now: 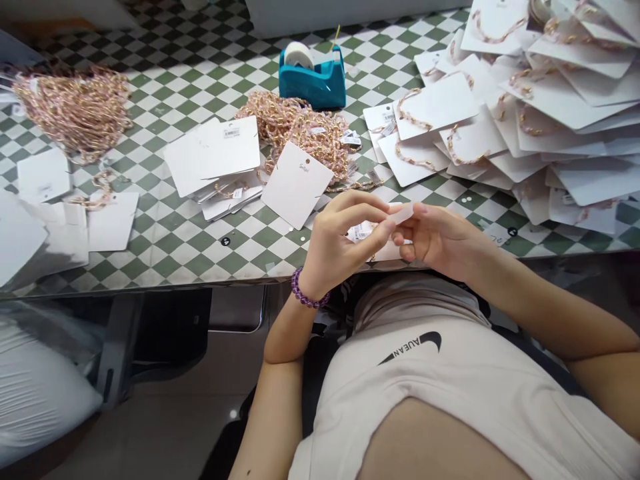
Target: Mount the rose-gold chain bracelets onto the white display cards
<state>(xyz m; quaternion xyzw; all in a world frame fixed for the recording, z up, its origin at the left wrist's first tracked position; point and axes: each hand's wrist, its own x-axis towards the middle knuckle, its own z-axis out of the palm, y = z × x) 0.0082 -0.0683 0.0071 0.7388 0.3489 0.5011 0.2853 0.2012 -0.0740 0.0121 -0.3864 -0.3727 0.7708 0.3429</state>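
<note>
Between both hands, near the table's front edge, stretches a short whitish strip of tape [402,214]. My left hand [344,235], with a purple bead bracelet at the wrist, pinches its left end between thumb and fingers. The thumb and fingers of my right hand [439,235] are closed on the other end. Just below them lies a white card [393,252] with a barcode label, partly hidden by the hands. Beyond my left hand, a blank-faced jewellery card [297,185] leans on a heap of pink and gold bead strands [315,137].
A teal tape dispenser [313,83] stands behind the heap. Carded bracelets [555,127] pile up at the right. Left of centre are stacked cards [215,157]; farther left are a second bead bundle [75,110] and loose cards [113,223]. The checkered tabletop [200,260] ends near my body.
</note>
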